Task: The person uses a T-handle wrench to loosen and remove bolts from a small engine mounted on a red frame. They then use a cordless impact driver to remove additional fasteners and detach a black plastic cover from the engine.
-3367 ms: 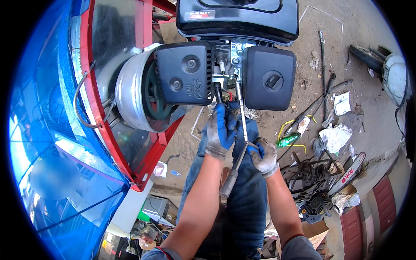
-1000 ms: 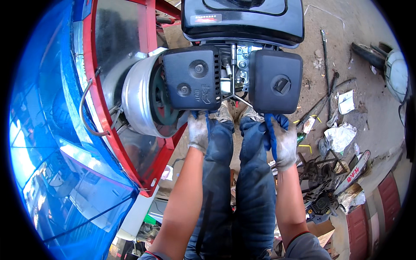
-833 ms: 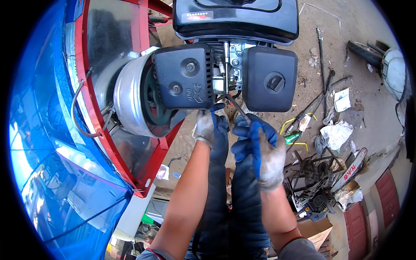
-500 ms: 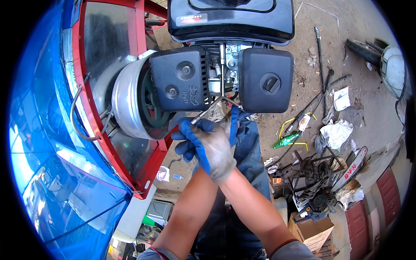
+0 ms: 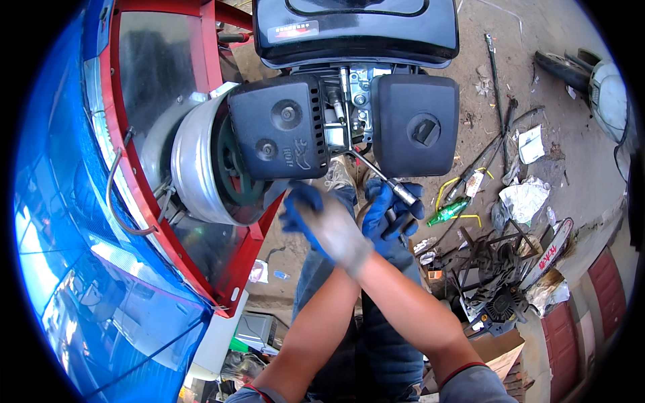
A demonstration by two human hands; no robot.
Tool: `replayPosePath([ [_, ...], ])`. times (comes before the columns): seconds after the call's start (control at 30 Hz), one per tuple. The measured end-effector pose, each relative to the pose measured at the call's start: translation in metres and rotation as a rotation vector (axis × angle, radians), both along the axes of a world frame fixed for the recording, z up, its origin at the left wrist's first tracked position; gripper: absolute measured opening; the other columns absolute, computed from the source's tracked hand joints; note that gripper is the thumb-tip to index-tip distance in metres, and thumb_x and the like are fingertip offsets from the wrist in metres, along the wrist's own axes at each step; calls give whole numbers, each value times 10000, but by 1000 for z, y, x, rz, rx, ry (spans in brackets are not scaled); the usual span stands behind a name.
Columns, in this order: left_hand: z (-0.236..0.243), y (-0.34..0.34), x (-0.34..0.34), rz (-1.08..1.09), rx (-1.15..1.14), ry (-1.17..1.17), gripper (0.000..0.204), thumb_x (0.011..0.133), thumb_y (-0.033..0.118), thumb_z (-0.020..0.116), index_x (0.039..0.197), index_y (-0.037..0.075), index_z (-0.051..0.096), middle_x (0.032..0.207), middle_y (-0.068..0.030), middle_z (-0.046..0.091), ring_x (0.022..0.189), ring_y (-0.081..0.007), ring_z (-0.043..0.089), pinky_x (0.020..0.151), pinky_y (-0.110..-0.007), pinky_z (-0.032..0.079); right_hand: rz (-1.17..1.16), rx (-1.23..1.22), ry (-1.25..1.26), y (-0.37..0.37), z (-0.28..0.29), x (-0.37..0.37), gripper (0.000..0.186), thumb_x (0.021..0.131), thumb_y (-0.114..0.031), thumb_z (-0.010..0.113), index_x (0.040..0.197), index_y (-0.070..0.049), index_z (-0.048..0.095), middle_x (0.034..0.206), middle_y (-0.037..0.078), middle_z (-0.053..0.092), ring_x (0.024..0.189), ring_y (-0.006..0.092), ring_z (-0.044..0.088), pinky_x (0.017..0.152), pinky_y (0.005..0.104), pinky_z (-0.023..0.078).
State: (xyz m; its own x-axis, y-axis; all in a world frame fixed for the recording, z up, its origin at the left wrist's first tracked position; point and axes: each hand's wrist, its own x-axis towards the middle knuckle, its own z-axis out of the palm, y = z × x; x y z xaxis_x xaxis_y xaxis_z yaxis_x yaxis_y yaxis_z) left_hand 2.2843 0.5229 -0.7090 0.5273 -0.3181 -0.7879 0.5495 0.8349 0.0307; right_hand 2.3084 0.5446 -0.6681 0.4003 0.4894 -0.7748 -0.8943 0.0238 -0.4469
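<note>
My forearms cross, so my left hand (image 5: 390, 213) is on the right and my right hand (image 5: 326, 225) on the left. Both wear grey gloves with blue coating. A metal three-way socket wrench (image 5: 369, 166) has one arm reaching up into the gap of a small engine (image 5: 282, 127). Another arm slants down to the right, and its socket end lies in the curled fingers of my left hand. The third arm cannot be made out. Blurred by motion, my right hand is apart from the wrench, below the black exhaust cover.
Left of the engine stand a silver pulley drum (image 5: 195, 161) and a red frame (image 5: 151, 201) with blue sheeting (image 5: 114, 289). On the ground at right lie a green bottle (image 5: 448, 211), papers (image 5: 524, 199), and a chainsaw (image 5: 500, 305). A cardboard box (image 5: 500, 352) sits near my right arm.
The wrench has turned: a lower arm now points down-right into my left hand. My left hand has moved right and down. My right hand has come off the wrench.
</note>
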Motion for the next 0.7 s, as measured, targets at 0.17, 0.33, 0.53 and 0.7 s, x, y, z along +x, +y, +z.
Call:
replayPosePath([
  [0.17,57,18,7,124,-99,175,414,1037,472,455,1117,100,619,964,-69,671,754,-147,615,640,-289,483,-200,345,7,-162,70,20,363,1007,-256,516,1115,53,673,889,131,725,680,184,677,645,290,547],
  [0.33,79,53,12,522,-584,221,371,1040,354,471,1119,23,620,728,0,525,491,-71,454,592,-257,449,-515,-81,378,-141,-59,-20,370,1030,-339,474,1104,-17,642,1050,160,702,830,214,682,721,326,547],
  [0.53,71,110,4,468,-714,314,360,1050,281,464,1175,-26,607,651,10,486,381,-52,309,539,-170,387,-933,648,418,-56,-145,-31,331,1002,-284,511,1241,-64,577,1104,111,674,961,228,664,812,366,552],
  [0.7,45,131,-15,346,-81,317,284,1033,212,494,1172,-6,612,722,-7,543,395,-65,330,575,-225,445,-919,-7,117,-84,-140,-18,201,983,-316,521,977,-149,633,853,-4,606,673,133,550,560,284,458],
])
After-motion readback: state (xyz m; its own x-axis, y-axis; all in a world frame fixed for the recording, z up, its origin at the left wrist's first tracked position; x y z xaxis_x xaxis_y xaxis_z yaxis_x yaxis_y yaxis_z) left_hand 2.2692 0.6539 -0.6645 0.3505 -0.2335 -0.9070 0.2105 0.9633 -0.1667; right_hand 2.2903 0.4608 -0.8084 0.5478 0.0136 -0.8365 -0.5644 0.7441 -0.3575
